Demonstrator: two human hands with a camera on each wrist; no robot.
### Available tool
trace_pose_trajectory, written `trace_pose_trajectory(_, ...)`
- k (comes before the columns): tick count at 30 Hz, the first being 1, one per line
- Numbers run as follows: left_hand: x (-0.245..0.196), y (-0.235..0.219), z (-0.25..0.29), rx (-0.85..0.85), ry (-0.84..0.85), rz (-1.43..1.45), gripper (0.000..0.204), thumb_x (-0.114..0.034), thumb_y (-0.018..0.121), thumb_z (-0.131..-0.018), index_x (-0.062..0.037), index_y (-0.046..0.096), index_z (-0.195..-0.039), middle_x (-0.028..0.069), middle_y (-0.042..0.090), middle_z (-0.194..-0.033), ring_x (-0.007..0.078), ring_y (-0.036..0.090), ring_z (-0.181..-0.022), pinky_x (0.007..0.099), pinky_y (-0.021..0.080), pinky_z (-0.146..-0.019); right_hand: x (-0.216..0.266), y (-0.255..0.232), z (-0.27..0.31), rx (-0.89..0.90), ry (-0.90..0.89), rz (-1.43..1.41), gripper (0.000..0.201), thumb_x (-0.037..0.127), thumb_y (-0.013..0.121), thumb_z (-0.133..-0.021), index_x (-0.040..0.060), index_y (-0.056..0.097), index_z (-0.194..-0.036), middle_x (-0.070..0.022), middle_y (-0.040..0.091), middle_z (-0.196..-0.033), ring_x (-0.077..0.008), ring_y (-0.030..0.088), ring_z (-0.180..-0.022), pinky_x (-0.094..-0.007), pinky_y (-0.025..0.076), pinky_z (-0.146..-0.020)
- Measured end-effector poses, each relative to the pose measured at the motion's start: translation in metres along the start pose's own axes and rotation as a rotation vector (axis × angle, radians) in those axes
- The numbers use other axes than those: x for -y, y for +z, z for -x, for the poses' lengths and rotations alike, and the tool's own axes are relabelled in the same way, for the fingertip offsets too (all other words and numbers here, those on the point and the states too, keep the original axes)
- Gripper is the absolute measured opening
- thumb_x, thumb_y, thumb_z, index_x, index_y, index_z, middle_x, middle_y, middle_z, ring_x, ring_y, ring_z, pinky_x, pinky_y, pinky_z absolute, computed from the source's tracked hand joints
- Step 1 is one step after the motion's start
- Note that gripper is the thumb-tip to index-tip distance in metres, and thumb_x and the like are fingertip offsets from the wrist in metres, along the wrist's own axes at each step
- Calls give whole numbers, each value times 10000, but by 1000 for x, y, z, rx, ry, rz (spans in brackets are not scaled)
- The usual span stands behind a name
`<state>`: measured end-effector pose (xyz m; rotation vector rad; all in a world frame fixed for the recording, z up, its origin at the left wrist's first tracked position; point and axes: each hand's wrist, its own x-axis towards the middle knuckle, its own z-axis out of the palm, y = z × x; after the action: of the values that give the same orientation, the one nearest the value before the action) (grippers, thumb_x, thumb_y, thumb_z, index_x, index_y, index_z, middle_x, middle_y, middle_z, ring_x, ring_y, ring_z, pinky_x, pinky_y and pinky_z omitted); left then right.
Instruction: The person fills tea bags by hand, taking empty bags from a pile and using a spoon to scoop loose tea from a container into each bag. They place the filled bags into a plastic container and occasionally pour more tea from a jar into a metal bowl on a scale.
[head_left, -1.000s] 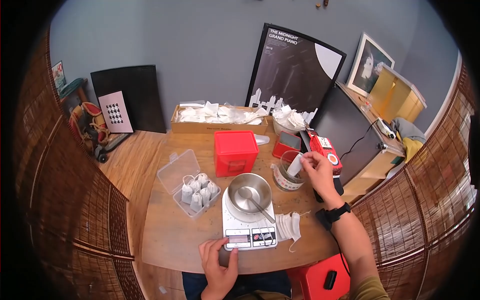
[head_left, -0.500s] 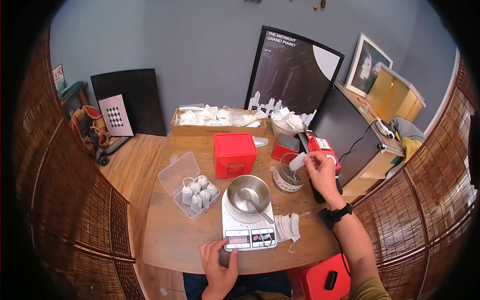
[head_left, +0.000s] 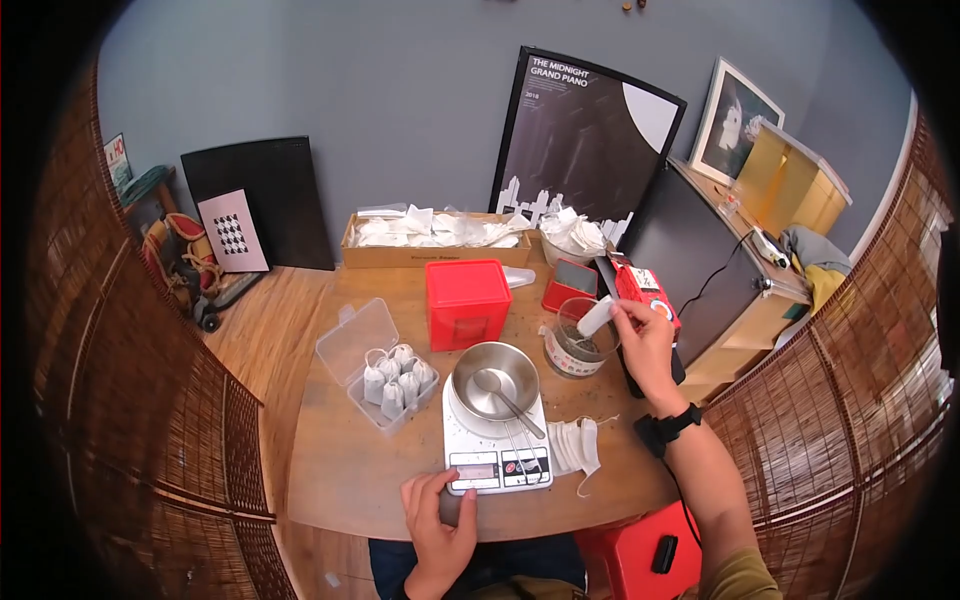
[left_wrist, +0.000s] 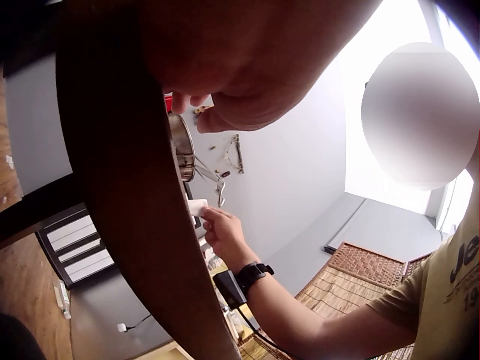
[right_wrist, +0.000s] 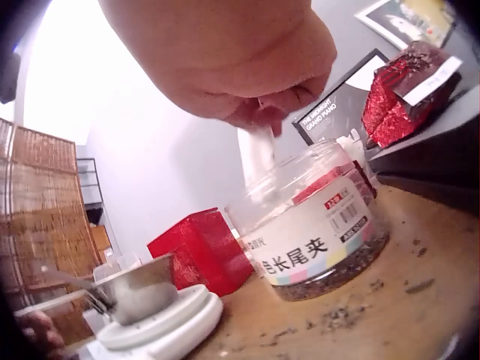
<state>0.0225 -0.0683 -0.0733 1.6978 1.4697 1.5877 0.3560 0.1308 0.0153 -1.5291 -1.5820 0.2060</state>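
The right hand (head_left: 640,338) pinched a small white scoop (head_left: 594,318) over the mouth of the clear jar (head_left: 575,345), just below its fingertips. The left hand (head_left: 438,512) rested, fingers relaxed, against the scale (head_left: 495,452) at the table (head_left: 340,470) edge.

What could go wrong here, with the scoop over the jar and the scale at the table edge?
1. The right hand pinches the white scoop tilted above the clear jar; loose bits already lie on the table, so more may spill.
2. The left hand rests on the kitchen scale near the table edge; a nudge could disturb the steel bowl or the reading.
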Motion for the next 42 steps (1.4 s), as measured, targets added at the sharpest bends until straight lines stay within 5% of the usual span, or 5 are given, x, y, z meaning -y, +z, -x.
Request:
trace_pose_trajectory(17,-10,-34,-46,73,-294,72,428,-96,812,-958,-37,673,-1359,90,663,-1281,217,614,-1172,327,495,-959,-6,2,4,-318,-92,-117,207,163,760,-1035,-19,813,-1118,24,672,-783,-59,516,-709,-266,446,-654)
trace_pose_trajectory(19,-13,-47,-63,114,-163,-230,435,-128,824,-944,-64,687,-1352,114,660,-1289,266,574,-1176,358,474,-987,-21,-3,0,-20,79,-82,203,158,770,-1026,-16,814,-1121,31,669,-783,-55,510,-709,-264,435,-647)
trace_pose_trajectory(22,-2,-47,-87,79,-37,-337,417,-172,827,-940,-76,715,-1329,141,650,-1341,334,512,-1225,416,420,-1060,-15,8,6,-265,-1,-177,187,148,782,-1013,-13,819,-1099,48,649,-759,-43,500,-708,-264,427,-644)
trace_pose_trajectory(33,11,-31,-103,170,-67,-521,477,-256,790,-981,-26,709,-1390,140,627,-1493,377,478,-1357,535,370,-1147,-8,-50,44,-128,234,-686,203,135,746,-1061,-20,744,-1191,-69,798,-1052,-95,735,-899,-224,534,-647)
trace_pose_trajectory(42,-17,-29,-78,-56,93,-375,520,-29,727,-985,27,610,-1489,218,580,-1517,392,473,-1423,510,346,-1216,1,-52,178,200,-67,-144,137,-18,758,-939,-18,773,-1076,-183,803,-1194,-252,781,-950,-349,634,-834)
